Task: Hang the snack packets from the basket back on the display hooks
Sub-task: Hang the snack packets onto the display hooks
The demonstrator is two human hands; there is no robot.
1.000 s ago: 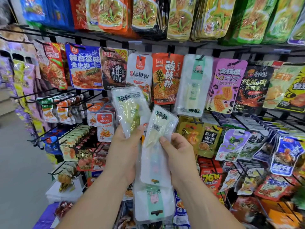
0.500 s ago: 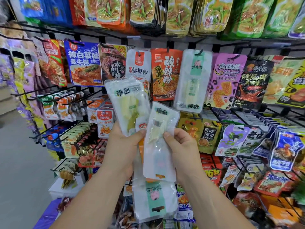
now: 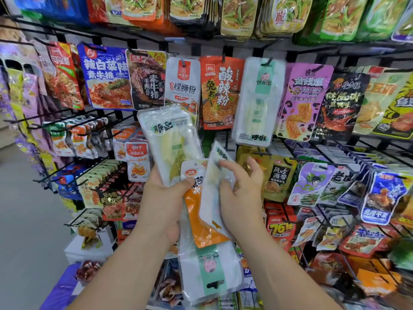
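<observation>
Orange packet (image 3: pixel 201 220) newly exposed as right grip (image 3: pixel 241 198) spreads, left grip (image 3: pixel 163 204) still pinching clear packet (image 3: pixel 172 142)

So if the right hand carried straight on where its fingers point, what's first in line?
The right hand, touching a blurred white packet, points up toward the rack. First would probably be the yellow hanging packets just behind its fingertips, though depth is unclear.
</observation>
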